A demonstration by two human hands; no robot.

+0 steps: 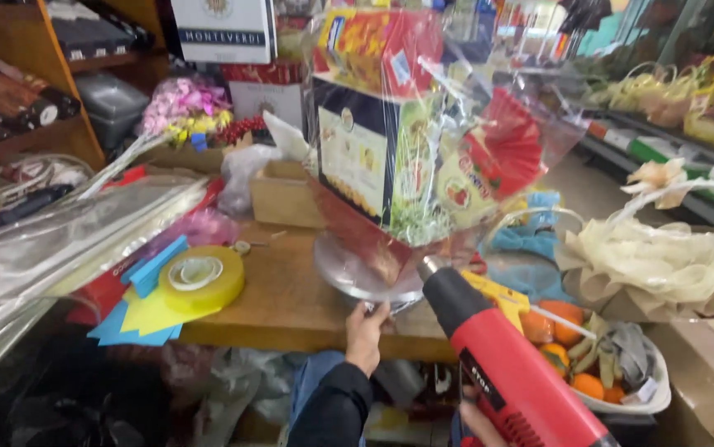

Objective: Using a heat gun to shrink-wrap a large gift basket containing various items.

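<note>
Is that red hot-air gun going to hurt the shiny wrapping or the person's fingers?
It might. The red heat gun in the right hand has its nozzle almost against the clear wrap around the gift basket, so the film could melt through or wrinkle if it lingers. The left hand grips the silvery base right beside the nozzle, so its fingers could get burnt. The tall basket also stands near the edge of the wooden table and could tip.
</note>
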